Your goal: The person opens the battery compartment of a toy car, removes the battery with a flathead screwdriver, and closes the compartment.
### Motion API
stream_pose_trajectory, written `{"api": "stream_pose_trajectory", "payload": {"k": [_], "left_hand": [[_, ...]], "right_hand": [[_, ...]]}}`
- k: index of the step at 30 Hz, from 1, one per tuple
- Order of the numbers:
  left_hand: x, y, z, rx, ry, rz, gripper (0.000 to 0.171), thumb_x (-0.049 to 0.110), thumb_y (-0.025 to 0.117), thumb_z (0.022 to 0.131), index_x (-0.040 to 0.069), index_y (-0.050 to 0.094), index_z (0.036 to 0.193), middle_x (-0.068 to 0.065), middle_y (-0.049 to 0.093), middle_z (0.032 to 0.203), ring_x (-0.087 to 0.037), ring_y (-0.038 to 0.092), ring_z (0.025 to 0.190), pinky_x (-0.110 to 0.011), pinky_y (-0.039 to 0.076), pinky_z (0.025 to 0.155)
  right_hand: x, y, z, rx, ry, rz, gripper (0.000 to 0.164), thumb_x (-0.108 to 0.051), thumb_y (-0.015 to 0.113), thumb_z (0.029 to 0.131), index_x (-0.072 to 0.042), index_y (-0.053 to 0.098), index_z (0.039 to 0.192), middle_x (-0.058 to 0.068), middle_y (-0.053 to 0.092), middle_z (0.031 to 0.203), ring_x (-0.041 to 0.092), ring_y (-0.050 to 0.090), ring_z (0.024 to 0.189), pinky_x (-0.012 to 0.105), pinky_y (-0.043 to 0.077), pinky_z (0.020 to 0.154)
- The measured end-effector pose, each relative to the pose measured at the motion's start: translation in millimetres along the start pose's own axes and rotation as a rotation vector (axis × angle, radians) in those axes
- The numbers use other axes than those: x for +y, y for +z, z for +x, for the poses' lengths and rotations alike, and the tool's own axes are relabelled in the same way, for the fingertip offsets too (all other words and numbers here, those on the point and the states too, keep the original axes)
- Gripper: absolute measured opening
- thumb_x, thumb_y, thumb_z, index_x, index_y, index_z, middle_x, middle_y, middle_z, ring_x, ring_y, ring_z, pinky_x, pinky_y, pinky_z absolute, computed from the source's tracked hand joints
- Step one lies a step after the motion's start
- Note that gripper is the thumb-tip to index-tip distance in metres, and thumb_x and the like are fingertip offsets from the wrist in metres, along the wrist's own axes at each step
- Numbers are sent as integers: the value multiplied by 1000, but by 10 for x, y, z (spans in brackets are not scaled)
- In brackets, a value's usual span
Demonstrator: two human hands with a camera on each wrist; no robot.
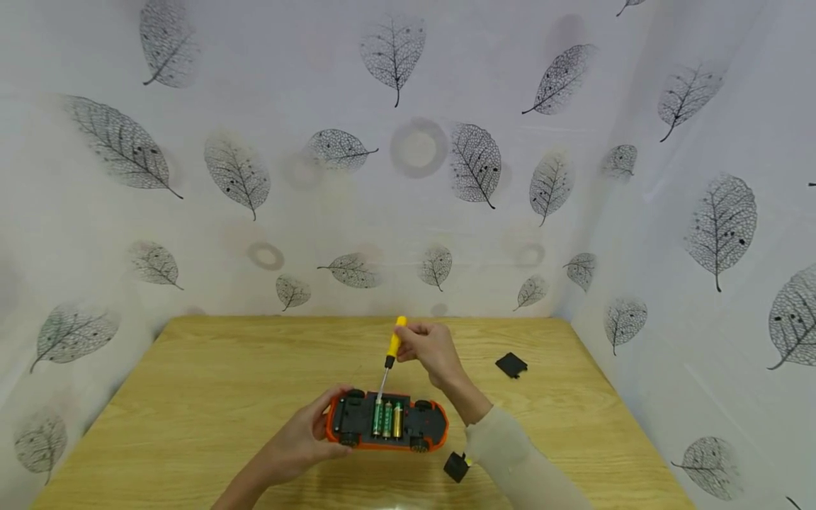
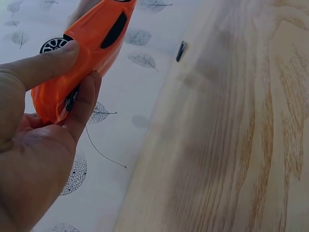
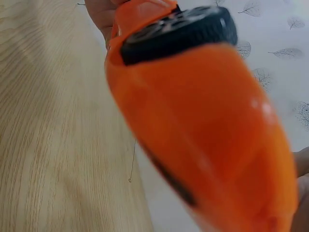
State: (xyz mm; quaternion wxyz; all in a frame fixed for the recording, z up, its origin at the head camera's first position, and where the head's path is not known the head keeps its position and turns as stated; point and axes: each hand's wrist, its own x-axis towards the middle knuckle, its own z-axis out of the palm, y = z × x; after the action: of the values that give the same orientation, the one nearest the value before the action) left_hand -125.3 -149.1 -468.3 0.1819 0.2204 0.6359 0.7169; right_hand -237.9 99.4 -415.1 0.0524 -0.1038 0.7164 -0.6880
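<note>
An orange toy car (image 1: 440, 425) is held with its black underside up, its battery compartment uncovered. Two green batteries (image 1: 387, 419) and a gold-and-green battery (image 1: 398, 421) lie side by side in it. My left hand (image 1: 293, 439) grips one end of the car, thumb on one side and fingers on the other, as the left wrist view also shows. In my right hand (image 1: 436, 354), thumb and fingers pinch the yellow handle of a screwdriver (image 1: 394, 346). Its tip is at the upper end of the leftmost battery. The orange body fills much of the right wrist view.
On the wooden table (image 1: 223, 368), a flat black cover (image 1: 512, 365) lies to the right. A small black box-like piece (image 1: 455, 467) with a yellow bit lies near the right sleeve. A thin wire (image 2: 104, 155) hangs below the car. Leaf-printed curtains (image 1: 293, 219) surround the table.
</note>
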Motion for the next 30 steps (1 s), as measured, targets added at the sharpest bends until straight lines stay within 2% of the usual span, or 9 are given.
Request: {"api": "stream_pose_trajectory", "payload": {"k": [7,12,17,23,30], "left_hand": [[0,-9,5,13,-13,-15,96,-8,76,88,-11,12,159,-39,23,158,-34,57,130,-37,58,97],[3,-26,7,48,11,21,94,-10,75,87,-10,15,159,-40,22,158,-35,59,127,-37,58,96],[32,-33,17,67,3,19,95,-9,76,87,-10,14,160,-41,22,157,-36,60,126,-39,59,94],[53,-34,38,71,-19,-5,97,-7,77,87,-9,13,160,-42,21,157,-37,59,126,-40,59,94],[50,-46,64,68,-30,-23,98,-7,77,88,-9,10,161,-42,19,157,-36,60,126,-40,59,94]], "right_hand": [[-69,-15,-31,64,25,76,30,-17,71,99,10,71,111,16,72,92,20,70,74,36,64,75],[-160,-50,-93,150,-22,137,29,-15,70,100,11,70,113,17,71,96,21,70,75,36,64,77],[-207,-112,-168,180,-66,178,28,-13,70,100,10,70,115,18,71,96,22,71,79,37,64,78],[-225,-171,-299,192,-120,155,27,-13,71,99,8,71,116,18,71,96,24,70,80,36,64,76],[-258,-178,-456,203,-230,120,21,-12,71,100,7,72,109,20,71,95,24,70,78,37,64,77]]}}
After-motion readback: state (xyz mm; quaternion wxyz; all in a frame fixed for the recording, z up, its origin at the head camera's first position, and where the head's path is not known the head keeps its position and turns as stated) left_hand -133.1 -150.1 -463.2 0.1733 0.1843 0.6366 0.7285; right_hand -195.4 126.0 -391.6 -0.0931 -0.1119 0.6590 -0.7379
